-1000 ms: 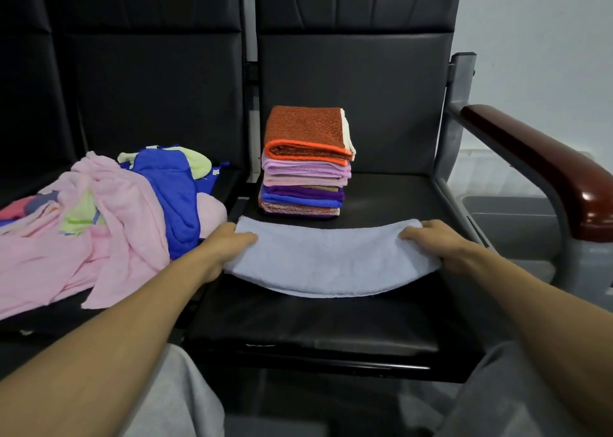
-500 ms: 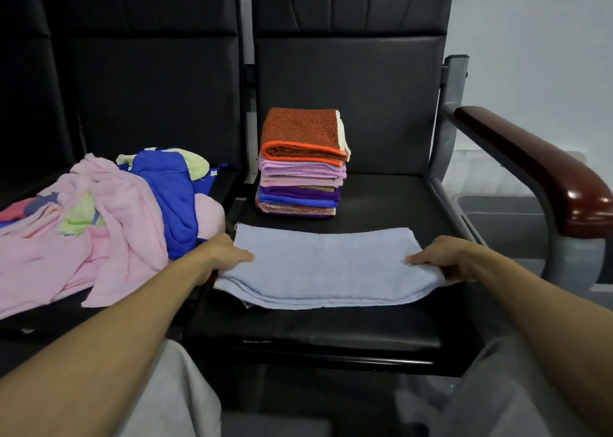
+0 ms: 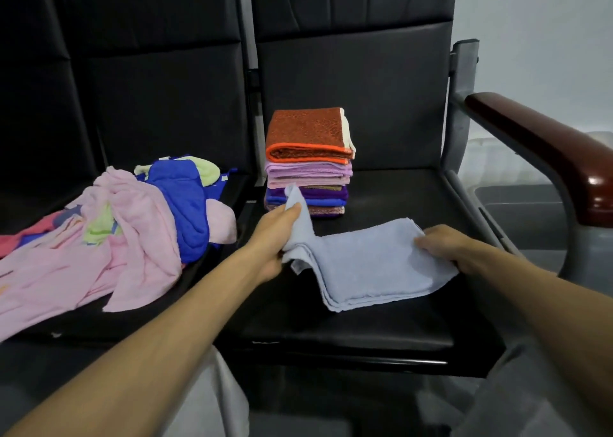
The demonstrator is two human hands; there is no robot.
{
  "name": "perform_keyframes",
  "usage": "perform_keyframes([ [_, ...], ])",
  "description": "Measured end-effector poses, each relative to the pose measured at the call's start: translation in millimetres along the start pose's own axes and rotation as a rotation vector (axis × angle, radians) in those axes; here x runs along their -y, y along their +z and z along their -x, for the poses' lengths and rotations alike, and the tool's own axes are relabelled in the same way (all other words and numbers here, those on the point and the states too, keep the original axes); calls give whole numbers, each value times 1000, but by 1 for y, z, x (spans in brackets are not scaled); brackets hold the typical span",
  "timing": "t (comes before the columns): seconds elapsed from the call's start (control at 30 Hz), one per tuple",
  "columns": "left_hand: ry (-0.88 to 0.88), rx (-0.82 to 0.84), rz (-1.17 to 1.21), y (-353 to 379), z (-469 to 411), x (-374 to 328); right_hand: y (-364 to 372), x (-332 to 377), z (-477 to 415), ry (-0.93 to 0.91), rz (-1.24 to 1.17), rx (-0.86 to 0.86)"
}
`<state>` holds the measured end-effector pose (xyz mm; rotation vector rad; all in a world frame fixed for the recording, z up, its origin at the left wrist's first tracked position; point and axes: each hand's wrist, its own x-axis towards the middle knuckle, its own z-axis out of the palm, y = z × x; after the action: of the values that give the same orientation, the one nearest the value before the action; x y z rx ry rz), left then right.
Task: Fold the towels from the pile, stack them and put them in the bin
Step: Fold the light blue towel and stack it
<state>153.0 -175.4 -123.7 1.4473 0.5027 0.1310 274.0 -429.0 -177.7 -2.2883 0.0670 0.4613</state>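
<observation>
- Black padded bench seats [image 3: 348, 330] before a pale grey wall form the work surface; 2 seats carry cloth.
- Light blue terry-cloth towel [image 3: 374, 264]: folded into a layered strip, it lies on the right seat with its long axis running left to right, spanning the gap between the 2 hands.
- Left hand [image 3: 275, 237]: fingers and thumb are clamped on the strip's left end, which is held up off the seat, 1 corner standing above the fingertips.
- Right hand [image 3: 447, 244]: fingers are curled over the strip's right end, held low on the seat; the thumb is hidden.
- Governing relation: the free length lies rightward of the left hand, so the likely next fold carries the lifted end across onto the held end.
- Stack of folded towels topped by an orange-brown one [image 3: 308, 161]: it stands just behind the lifted end, nearer the left hand.
- Loose pile of pink, blue and green towels [image 3: 132, 237]: it lies on the left seat. No bin is visible.
</observation>
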Motion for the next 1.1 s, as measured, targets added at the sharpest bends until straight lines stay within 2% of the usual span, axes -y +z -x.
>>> perform_keyframes([
  [0.1, -6, 52, 8, 33, 2, 4, -1, 2, 1, -37, -31, 10],
  [0.27, -71, 98, -64, 90, -2, 26, -7, -10, 3, -5, -129, 141],
  [0.43, -2, 188, -276, 138, -8, 40, -13, -19, 7, -5, -201, 258],
  [0.63, 25, 348, -403, 170, -4, 53, -16, -25, 8, 25, -262, 282],
  [0.73, -40, 432, -441, 167, -2, 49, -17, -22, 12, 19, -277, 257],
  [0.8, -3, 458, -432, 154, -2, 41, -18, -19, 12, 21, -278, 207],
  [0.93, 227, 395, -650, 112, -10, 29, -14, -9, 9, 85, -278, 114],
  [1.0, 244, 374, -731, 89, -11, 29, -10, -2, 8, 89, -258, 90],
  [1.1, 223, 338, -695, 66, -12, 33, 1, 10, 5, 76, -101, 55],
])
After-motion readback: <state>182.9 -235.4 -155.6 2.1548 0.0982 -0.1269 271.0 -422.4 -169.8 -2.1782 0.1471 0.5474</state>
